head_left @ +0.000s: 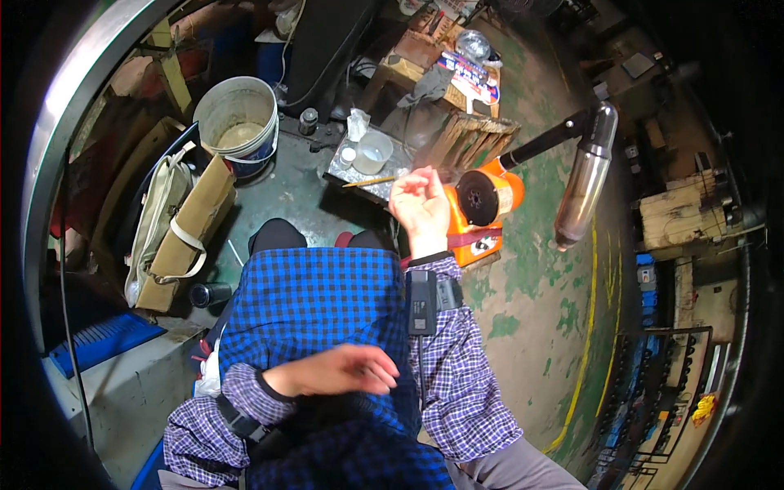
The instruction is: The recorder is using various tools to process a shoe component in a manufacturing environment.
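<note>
My right hand (pixel 420 204) is raised palm up beside an orange machine (pixel 469 245) with a round black disc (pixel 477 198). Its fingers curl in toward the thumb; anything between the fingertips is too small to make out. Just left of it, a thin yellow stick (pixel 369 182) lies across the edge of a small stand (pixel 339 170), which carries a translucent cup (pixel 373 153) and a small white-topped container (pixel 348 155). Over my lap, my left hand (pixel 339 371) hovers with its fingers loosely bent and apart, holding nothing. A blue checked apron (pixel 318 286) covers my lap.
A black arm with a clear tube (pixel 585 196) reaches right from the orange machine. A white bucket (pixel 237 114) and a cardboard piece (pixel 184 245) stand at left. Beyond the stand is a wooden crate (pixel 474 137). Racks (pixel 670 392) line the right side.
</note>
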